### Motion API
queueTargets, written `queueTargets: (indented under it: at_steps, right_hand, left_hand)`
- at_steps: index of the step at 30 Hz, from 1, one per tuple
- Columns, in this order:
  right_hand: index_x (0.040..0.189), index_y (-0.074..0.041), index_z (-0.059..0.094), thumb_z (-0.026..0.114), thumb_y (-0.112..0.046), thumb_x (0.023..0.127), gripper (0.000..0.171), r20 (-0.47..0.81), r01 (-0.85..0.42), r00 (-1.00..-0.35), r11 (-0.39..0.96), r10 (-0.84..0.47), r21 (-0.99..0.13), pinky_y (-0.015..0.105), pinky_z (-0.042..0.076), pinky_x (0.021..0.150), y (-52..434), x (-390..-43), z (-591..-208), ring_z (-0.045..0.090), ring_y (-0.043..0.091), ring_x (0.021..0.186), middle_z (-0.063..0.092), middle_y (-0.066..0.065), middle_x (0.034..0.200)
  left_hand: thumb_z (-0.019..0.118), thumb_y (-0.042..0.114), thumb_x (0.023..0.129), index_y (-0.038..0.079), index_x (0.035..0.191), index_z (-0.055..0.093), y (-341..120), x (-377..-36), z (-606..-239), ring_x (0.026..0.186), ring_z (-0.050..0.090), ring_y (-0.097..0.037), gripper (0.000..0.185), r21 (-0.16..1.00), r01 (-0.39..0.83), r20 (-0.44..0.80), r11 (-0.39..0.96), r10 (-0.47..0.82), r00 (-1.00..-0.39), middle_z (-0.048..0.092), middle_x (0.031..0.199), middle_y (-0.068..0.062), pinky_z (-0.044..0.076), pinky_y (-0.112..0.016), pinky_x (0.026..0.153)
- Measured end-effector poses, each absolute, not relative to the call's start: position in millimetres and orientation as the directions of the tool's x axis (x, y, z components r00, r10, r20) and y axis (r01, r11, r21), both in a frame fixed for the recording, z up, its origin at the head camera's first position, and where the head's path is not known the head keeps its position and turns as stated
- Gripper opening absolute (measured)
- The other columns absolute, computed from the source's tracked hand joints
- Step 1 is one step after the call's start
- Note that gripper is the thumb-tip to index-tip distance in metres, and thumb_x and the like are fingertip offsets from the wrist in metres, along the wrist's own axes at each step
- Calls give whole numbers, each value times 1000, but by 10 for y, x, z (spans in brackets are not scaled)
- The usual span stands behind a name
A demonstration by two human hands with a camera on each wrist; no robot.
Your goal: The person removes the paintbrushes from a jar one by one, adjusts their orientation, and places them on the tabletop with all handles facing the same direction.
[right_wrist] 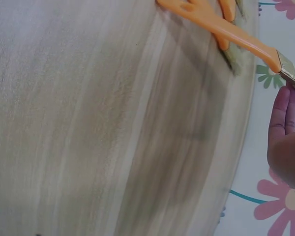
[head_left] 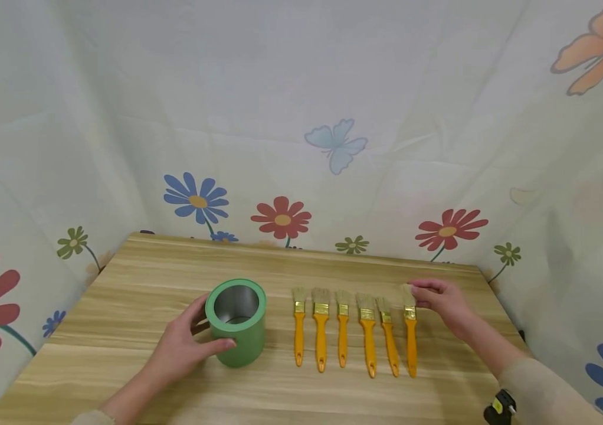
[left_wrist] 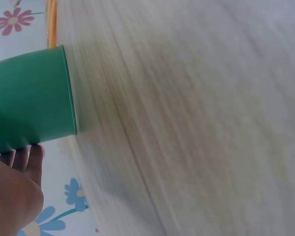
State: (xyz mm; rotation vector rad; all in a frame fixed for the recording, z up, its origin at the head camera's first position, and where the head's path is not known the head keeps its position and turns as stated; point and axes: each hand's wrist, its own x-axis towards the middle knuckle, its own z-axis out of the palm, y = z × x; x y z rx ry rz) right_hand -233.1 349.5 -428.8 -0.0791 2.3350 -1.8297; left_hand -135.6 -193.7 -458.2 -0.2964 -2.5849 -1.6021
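Note:
My left hand (head_left: 178, 345) grips a green can (head_left: 245, 345) from its left side, thumb across the front and fingers round the back. The can stands upright, its mouth showing a grey metal inside. To its right lie several paintbrushes (head_left: 321, 330) with orange handles, side by side, bristles pointing away from me. My right hand (head_left: 443, 302) pinches the bristle end of the rightmost paintbrush (head_left: 411, 345). In the right wrist view that paintbrush (right_wrist: 231, 33) slants up from the table, its bristle end raised at the fingertips. The bristles are partly hidden there.
A wood-grain table (head_left: 137, 283) lies under everything, its far edge close to a pale curtain (head_left: 259, 88) printed with flowers and butterflies. More curtain hangs along the left and right sides. A small black device (head_left: 500, 407) sits at my right sleeve.

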Motion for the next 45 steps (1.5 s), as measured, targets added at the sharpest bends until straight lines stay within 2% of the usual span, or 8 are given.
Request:
queueTargets:
  at_steps: [7, 14, 26, 38, 45]
  right_hand:
    - [139, 15, 60, 66, -15, 108, 43, -130, 100, -984, 224, -122, -970, 26, 65, 89, 3539, -2390, -4449, 71, 10, 91, 75, -7, 106]
    - [140, 14, 60, 68, -19, 107, 47, -149, 121, -985, 279, -82, -953, 28, 65, 89, 3567, -2454, -4573, 69, 11, 91, 74, 0, 109]
    - [136, 10, 64, 70, -19, 107, 42, -172, 150, -985, 417, -16, -897, 30, 66, 88, 3515, -2584, -4702, 71, 12, 92, 75, 13, 120]
    - [133, 10, 66, 67, -16, 108, 36, -183, 162, -983, 486, 4, -859, 31, 67, 87, 3471, -2593, -4707, 72, 17, 94, 76, 18, 119]
    - [130, 10, 67, 67, -13, 107, 33, -177, 170, -984, 490, 33, -855, 29, 67, 83, 3529, -2603, -4739, 75, 16, 91, 78, 15, 109]
  left_hand:
    - [98, 34, 79, 18, 159, 47, -1927, -1352, -4578, 138, 59, -36, 96, 877, 208, 173, 434, 119, -978, 62, 151, -11, 58, -53, 108]
    - [98, 34, 80, 16, 159, 47, -1935, -1358, -4597, 137, 60, -37, 96, 869, 221, 186, 443, 120, -975, 63, 150, -12, 58, -55, 107]
    - [98, 34, 79, 17, 160, 47, -1961, -1371, -4624, 137, 60, -35, 96, 869, 217, 182, 445, 120, -976, 63, 150, -10, 58, -55, 107]
    - [98, 30, 79, 17, 159, 48, -1941, -1354, -4608, 137, 61, -36, 96, 875, 226, 192, 429, 122, -974, 63, 149, -11, 58, -54, 107]
    - [98, 32, 79, 17, 159, 48, -1942, -1345, -4593, 138, 60, -36, 96, 877, 217, 182, 429, 120, -976, 62, 151, -12, 57, -55, 108]
